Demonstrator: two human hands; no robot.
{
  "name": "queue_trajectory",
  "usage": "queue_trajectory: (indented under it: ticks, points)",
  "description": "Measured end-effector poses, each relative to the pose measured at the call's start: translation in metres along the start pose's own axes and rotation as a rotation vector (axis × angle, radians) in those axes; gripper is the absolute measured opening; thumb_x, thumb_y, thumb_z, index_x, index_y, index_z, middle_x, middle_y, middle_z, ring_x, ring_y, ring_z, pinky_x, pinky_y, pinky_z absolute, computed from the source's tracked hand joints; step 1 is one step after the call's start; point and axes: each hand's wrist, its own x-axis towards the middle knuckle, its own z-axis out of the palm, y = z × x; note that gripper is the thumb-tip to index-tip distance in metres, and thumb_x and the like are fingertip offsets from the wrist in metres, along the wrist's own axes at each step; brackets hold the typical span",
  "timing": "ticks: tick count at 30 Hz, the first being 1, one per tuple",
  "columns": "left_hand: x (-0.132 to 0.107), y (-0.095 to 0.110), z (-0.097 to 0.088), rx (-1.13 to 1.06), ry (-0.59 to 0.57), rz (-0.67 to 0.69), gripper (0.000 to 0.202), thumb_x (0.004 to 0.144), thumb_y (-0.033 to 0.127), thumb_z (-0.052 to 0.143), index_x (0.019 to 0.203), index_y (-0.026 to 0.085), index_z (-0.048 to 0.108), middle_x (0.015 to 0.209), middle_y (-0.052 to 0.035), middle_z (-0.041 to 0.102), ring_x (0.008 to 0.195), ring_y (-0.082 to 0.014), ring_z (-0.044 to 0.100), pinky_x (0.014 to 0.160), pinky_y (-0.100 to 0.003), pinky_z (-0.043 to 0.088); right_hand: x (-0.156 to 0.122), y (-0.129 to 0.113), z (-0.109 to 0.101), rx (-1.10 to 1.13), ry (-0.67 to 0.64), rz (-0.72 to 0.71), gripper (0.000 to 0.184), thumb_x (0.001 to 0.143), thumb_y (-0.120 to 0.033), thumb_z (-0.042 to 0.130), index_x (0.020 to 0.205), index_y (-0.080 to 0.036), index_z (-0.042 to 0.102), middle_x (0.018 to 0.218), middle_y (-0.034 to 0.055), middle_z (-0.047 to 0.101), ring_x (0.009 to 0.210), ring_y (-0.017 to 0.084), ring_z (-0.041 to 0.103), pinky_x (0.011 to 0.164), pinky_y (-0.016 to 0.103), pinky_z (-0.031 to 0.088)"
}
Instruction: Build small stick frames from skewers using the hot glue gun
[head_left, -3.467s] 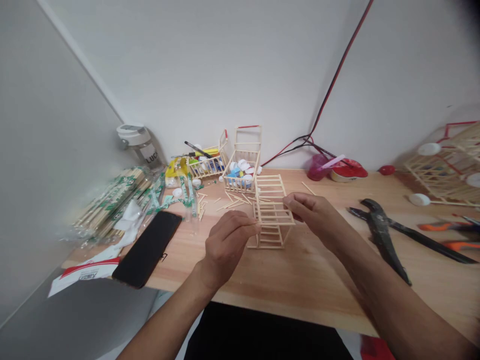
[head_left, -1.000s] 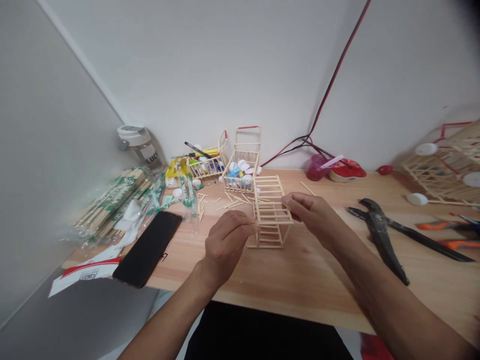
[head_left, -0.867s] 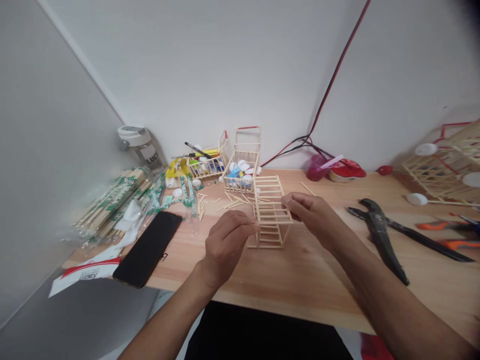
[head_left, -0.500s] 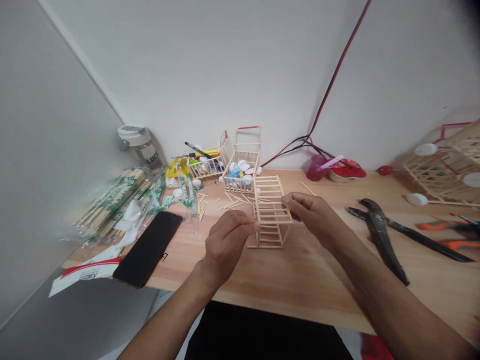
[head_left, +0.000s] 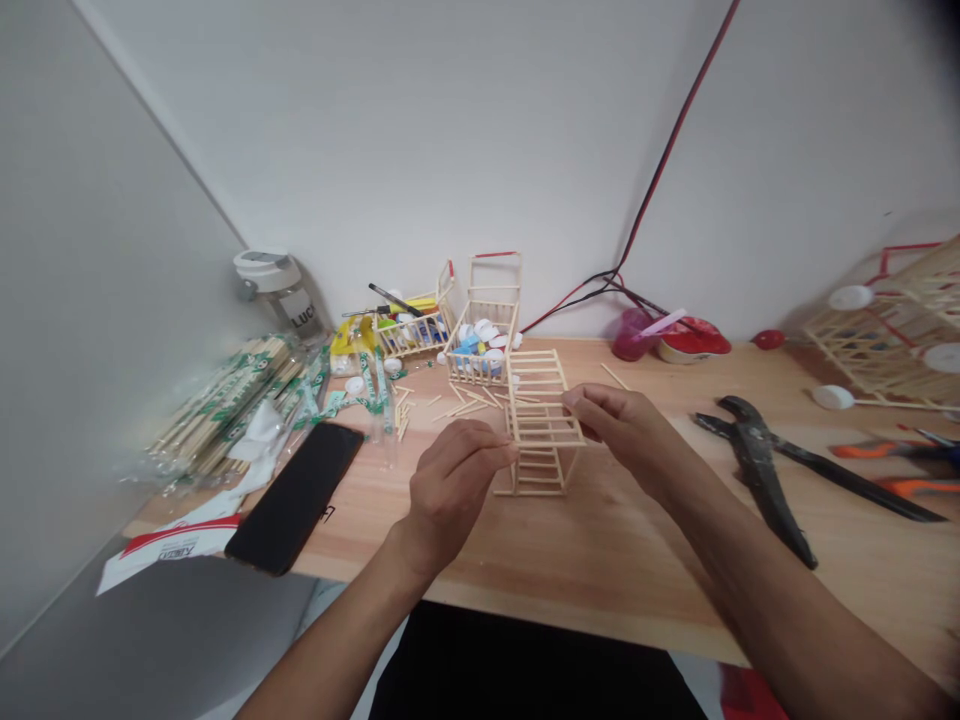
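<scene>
A ladder-like frame of thin wooden sticks [head_left: 540,432] sits on the tabletop between the two hands, with the left hand [head_left: 450,490] at its left side rail and the right hand [head_left: 626,440] at its right. The left fingers [head_left: 480,442] lie close together, their tips at the rail, and the right fingers [head_left: 592,405] curl together against the opposite rail. Whether either hand pinches a stick or only touches the frame is too small to tell. The frame's long axis runs away from the person toward the wall, its crosswise rungs stacked along it, and its near end meets the wooden table [head_left: 600,570]. Beyond it stands a stick crib holding bottle caps [head_left: 480,345], with loose sticks [head_left: 457,408] scattered to its left. Farther left lie a black phone [head_left: 296,495] and wrapped bundles of sticks [head_left: 232,410]. To the right of the right hand rest black pliers [head_left: 757,480].
</scene>
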Motion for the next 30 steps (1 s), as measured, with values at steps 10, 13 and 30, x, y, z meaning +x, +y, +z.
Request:
queue_trajectory:
  ticks: [10, 13, 30]
  points:
    - [0.001, 0.005, -0.002, 0.051, -0.028, -0.062, 0.023, 0.078, 0.001, 0.064, 0.096, 0.016, 0.063, 0.089, -0.0055, 0.065, 0.088, -0.0147, 0.061, 0.076, -0.029, 0.054, -0.001, -0.004, 0.000, 0.010, -0.002, 0.017, 0.038, 0.083, -0.048, 0.051, 0.059, -0.019, 0.044, 0.054, -0.0058, 0.034, 0.047, 0.007, 0.023, 0.044, 0.023, 0.017]
    - [0.001, 0.007, -0.004, 0.080, -0.042, -0.078, 0.023, 0.079, 0.004, 0.065, 0.097, 0.016, 0.062, 0.094, -0.0060, 0.066, 0.091, -0.0149, 0.062, 0.080, -0.029, 0.054, 0.000, -0.006, 0.000, 0.008, 0.002, 0.006, 0.040, 0.082, -0.049, 0.052, 0.058, -0.019, 0.041, 0.054, -0.0056, 0.034, 0.048, 0.007, 0.024, 0.045, 0.023, 0.018]
    - [-0.016, 0.023, -0.005, -0.098, -0.061, -0.778, 0.017, 0.080, 0.017, 0.065, 0.096, 0.019, 0.060, 0.089, -0.0010, 0.059, 0.076, -0.0112, 0.057, 0.072, -0.026, 0.048, 0.001, -0.004, -0.004, 0.001, -0.002, -0.021, 0.041, 0.082, -0.051, 0.051, 0.058, -0.019, 0.044, 0.055, -0.0044, 0.037, 0.052, 0.008, 0.029, 0.051, 0.026, 0.021]
